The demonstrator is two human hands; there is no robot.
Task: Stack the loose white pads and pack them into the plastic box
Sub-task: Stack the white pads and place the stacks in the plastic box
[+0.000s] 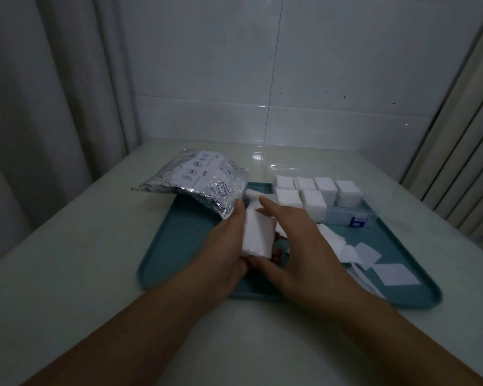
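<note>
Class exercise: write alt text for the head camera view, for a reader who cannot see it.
Both hands meet over a teal plastic tray: the left hand grips a thick stack of white square pads while the right hand steadies it. Behind sit a clear plastic box partly filled with pad stacks and a crinkled silver foil pouch; loose white pads lie scattered at right.

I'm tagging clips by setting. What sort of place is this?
Probably a clinic or treatment room, though a home is possible: white tiled wall, pale curtain, and a teal tray with gauze-like pads beside a plastic box.
</note>
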